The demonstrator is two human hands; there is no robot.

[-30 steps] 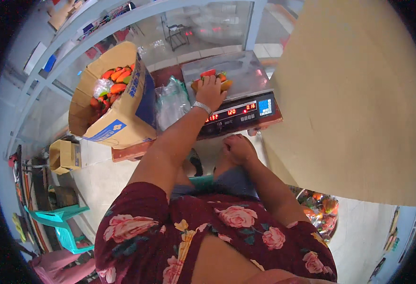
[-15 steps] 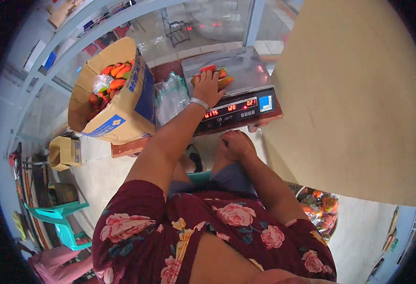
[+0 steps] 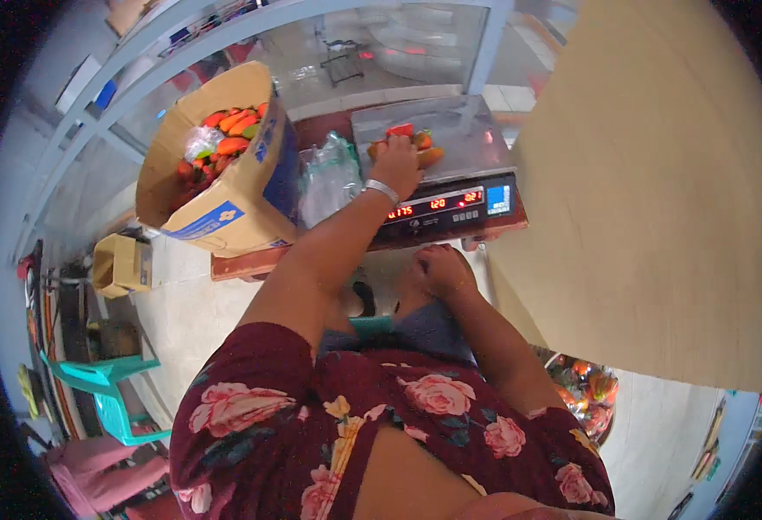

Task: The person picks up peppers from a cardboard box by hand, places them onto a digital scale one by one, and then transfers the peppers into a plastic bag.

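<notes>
My left hand (image 3: 396,166), with a silver watch band at its wrist, reaches over several red, orange and yellowish peppers (image 3: 431,157) on the metal plate of a digital scale (image 3: 472,121). Its fingers are bent down around the peppers and partly hide them. Red digits glow on the scale's front panel (image 3: 437,206). Below the scale, my right hand (image 3: 443,270) rests by my knee, loosely curled, with nothing visible in it. Clear plastic bags (image 3: 331,178) lie left of the scale, beside my left forearm.
An open cardboard box (image 3: 225,217) of peppers (image 3: 235,145) stands on the reddish table (image 3: 234,266) at left. A large tan board (image 3: 641,217) rises at right. Bagged peppers (image 3: 589,390) sit low behind my right arm. A small carton (image 3: 121,264) and green chair (image 3: 112,390) are at left.
The view has shifted slightly, moving the scale and box rightward in the picture. My left hand's spread fingers have drawn closer together over the peppers. My right hand stays by the knee.
</notes>
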